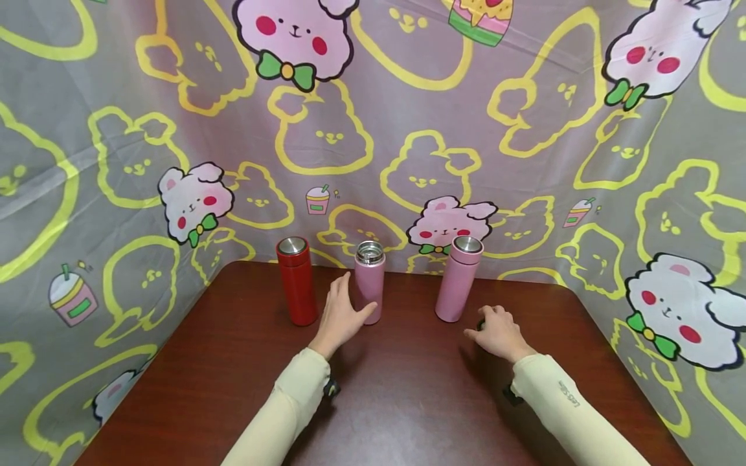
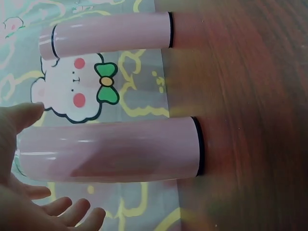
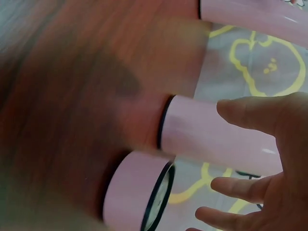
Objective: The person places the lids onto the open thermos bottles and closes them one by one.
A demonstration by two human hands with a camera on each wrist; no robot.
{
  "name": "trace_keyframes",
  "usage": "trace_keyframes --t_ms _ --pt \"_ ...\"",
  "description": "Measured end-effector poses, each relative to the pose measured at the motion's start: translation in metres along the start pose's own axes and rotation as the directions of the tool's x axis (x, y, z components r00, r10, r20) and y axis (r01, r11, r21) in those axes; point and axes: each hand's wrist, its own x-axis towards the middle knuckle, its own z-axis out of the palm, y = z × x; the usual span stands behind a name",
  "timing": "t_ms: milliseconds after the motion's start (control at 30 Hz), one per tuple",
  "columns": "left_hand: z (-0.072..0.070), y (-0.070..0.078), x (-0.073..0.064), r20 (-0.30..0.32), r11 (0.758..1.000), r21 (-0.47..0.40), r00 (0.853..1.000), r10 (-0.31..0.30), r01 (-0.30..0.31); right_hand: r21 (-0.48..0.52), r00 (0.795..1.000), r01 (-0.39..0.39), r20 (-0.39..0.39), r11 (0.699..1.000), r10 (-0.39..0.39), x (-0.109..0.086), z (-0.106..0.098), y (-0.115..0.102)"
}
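Note:
A pink thermos flask [image 1: 370, 285] stands upright without a lid, its steel mouth bare. My left hand [image 1: 340, 314] is close on its left side, thumb and fingers spread; in the left wrist view the flask [image 2: 110, 150] lies between thumb and fingers, with no clear grip. A pink lid [image 3: 134, 192] with a black rim sits on the table. My right hand [image 1: 498, 331] hovers by it with fingers apart, hiding most of the lid in the head view. A second pink thermos flask [image 1: 458, 285], capped in steel and pink, stands just left of that hand.
To the left of the open flask stands a capped red thermos flask [image 1: 299, 288]. All are on a dark brown wooden table [image 1: 408, 401]. A grey cloth [image 1: 419, 110] with rabbit prints hangs behind the table and along both sides.

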Motion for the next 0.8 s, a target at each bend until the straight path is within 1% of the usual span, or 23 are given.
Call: trace_keyframes --t_ms 67,200,300,467,633,700,800 --pt "0.002 -0.001 0.005 -0.002 0.999 -0.036 1.0 -0.026 0.026 -0.024 1.0 -0.005 0.0 1.0 0.005 -0.004 0.001 0.005" --pt "0.006 -0.002 0.014 0.031 0.994 -0.083 0.997 -0.071 0.074 -0.051 1.0 -0.01 0.004 0.999 0.01 -0.01 0.001 0.015" --pt "0.008 -0.002 0.02 0.052 0.988 -0.117 0.994 -0.092 0.098 -0.068 1.0 -0.018 0.009 0.998 0.019 -0.012 0.003 0.021" --pt "0.013 -0.004 0.03 0.053 0.973 -0.184 0.989 -0.135 0.142 -0.068 0.999 -0.036 0.027 0.997 0.038 -0.011 0.006 0.027" --pt "0.021 -0.01 0.037 0.05 0.965 -0.227 0.991 -0.125 0.133 -0.067 0.997 -0.062 0.04 0.996 0.064 -0.009 0.01 0.033" --pt "0.023 -0.012 0.039 0.047 0.961 -0.248 0.992 -0.114 0.122 -0.07 0.997 -0.066 0.038 0.995 0.068 -0.008 0.011 0.036" --pt "0.023 -0.015 0.042 0.05 0.952 -0.279 0.992 -0.118 0.127 -0.07 0.997 -0.064 0.034 0.996 0.067 -0.006 0.012 0.038"
